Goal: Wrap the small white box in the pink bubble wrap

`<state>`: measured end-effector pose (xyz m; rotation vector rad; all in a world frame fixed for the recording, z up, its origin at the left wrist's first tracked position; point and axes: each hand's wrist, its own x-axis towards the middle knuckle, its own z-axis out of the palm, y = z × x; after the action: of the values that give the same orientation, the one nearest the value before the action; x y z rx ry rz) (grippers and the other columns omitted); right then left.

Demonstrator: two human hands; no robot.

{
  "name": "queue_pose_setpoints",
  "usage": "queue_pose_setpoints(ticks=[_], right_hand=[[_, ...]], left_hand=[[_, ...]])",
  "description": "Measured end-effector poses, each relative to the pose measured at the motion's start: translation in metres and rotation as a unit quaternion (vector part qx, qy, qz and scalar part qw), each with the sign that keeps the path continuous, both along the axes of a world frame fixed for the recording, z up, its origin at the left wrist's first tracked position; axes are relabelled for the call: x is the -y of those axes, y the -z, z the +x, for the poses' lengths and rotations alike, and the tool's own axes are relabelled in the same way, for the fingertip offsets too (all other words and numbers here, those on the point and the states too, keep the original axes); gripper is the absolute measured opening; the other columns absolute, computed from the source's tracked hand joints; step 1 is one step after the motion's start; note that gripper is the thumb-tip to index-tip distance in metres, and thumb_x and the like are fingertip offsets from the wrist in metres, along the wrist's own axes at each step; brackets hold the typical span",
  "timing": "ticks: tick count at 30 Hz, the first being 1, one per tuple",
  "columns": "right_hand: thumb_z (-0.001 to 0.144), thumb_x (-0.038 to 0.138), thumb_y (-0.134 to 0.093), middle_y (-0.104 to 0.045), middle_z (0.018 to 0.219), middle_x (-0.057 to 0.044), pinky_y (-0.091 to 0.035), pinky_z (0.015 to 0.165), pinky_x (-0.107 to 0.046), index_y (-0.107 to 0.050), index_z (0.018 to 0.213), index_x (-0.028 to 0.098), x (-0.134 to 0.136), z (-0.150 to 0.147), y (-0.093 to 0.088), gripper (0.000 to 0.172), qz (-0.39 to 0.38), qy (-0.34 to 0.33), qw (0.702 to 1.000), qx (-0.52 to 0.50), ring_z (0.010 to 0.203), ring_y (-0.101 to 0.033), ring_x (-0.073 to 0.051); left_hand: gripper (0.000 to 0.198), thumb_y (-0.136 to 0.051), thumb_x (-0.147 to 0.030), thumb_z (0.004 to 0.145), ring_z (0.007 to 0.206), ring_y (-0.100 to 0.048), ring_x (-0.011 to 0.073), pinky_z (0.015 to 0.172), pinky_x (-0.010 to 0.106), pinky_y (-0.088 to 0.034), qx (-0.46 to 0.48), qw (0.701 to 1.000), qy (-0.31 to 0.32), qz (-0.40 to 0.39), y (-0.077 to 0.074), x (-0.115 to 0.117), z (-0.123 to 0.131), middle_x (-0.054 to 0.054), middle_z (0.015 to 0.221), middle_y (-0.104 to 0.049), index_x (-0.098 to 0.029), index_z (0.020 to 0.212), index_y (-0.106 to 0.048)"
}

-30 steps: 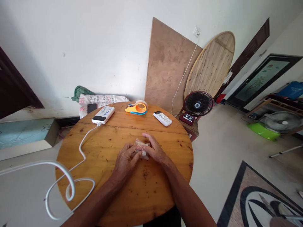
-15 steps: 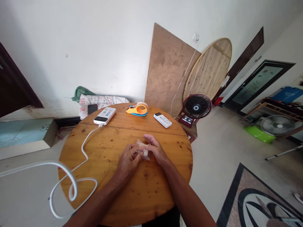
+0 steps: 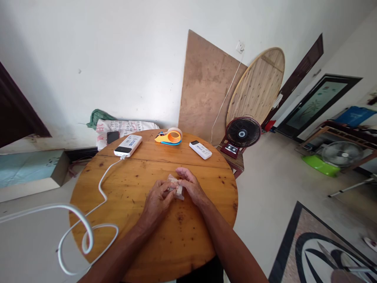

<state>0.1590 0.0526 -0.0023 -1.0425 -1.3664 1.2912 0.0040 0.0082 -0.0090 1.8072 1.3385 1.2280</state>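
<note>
A small, pale packet that looks wrapped in clear plastic (image 3: 180, 193) is held just over the middle of the round wooden table (image 3: 129, 184). My left hand (image 3: 157, 199) grips its left side, with thumb and fingertips closed on it. From the other side my right hand (image 3: 192, 188) pinches the packet's upper right part, thumb pressed against it, while the other fingers curve beyond it. Fingers cover much of the packet, so its contents cannot be made out.
Toward the table's far edge are a white power bank (image 3: 128, 145) with a white cable (image 3: 101, 184), an orange tape dispenser (image 3: 169, 136) and a second white power bank (image 3: 200, 150). A dark fan (image 3: 243, 133) stands on a stool at the right. A wooden board (image 3: 206, 86) leans on the wall.
The whole view has shifted slightly, so everything sits a little farther left. Both hands keep hold of the packet, with only slight finger movement.
</note>
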Motion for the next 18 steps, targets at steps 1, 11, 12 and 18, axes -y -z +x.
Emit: queue_pose_setpoints(ticks=[1,11,12,18], right_hand=[[0.067,0.022,-0.06,-0.059,0.118,-0.004,-0.037,0.102,-0.037,-0.058,0.106,0.022,0.0,0.0,0.001,0.039,0.0,0.001,1.0,-0.001,0.118,-0.049,-0.021],[0.077,0.026,-0.057,-0.057,0.12,-0.007,-0.041,0.096,-0.035,-0.05,0.118,0.022,-0.006,-0.009,0.02,0.043,0.056,0.03,0.997,0.053,0.11,-0.053,-0.018],[0.077,0.026,-0.056,-0.057,0.119,-0.007,-0.041,0.096,-0.035,-0.05,0.118,0.022,-0.007,-0.009,0.022,0.042,0.057,0.031,0.997,0.05,0.11,-0.053,-0.018],[0.079,0.032,-0.056,-0.059,0.116,-0.006,-0.043,0.093,-0.033,-0.052,0.114,0.021,-0.007,-0.009,0.02,0.037,0.051,0.039,0.996,0.056,0.106,-0.055,-0.017]], left_hand=[[0.018,-0.053,-0.032,0.082,0.081,-0.058,0.0158,0.073,0.029,-0.048,0.002,1.0,0.0,0.0,0.0,0.0,0.0,0.002,0.087,-0.058,-0.025,0.091,-0.067],[0.018,-0.053,-0.03,0.081,0.082,-0.058,0.0166,0.075,0.03,-0.049,-0.002,1.0,0.0,0.005,-0.001,-0.001,0.0,0.002,0.086,-0.059,-0.024,0.091,-0.067],[0.018,-0.053,-0.03,0.081,0.081,-0.058,0.0167,0.075,0.03,-0.049,-0.003,1.0,-0.001,0.005,-0.001,-0.001,0.0,0.003,0.086,-0.059,-0.024,0.091,-0.068],[0.019,-0.052,-0.029,0.081,0.084,-0.057,0.0167,0.076,0.03,-0.048,-0.008,1.0,-0.006,0.007,0.002,0.0,0.001,0.002,0.087,-0.058,-0.025,0.092,-0.067]])
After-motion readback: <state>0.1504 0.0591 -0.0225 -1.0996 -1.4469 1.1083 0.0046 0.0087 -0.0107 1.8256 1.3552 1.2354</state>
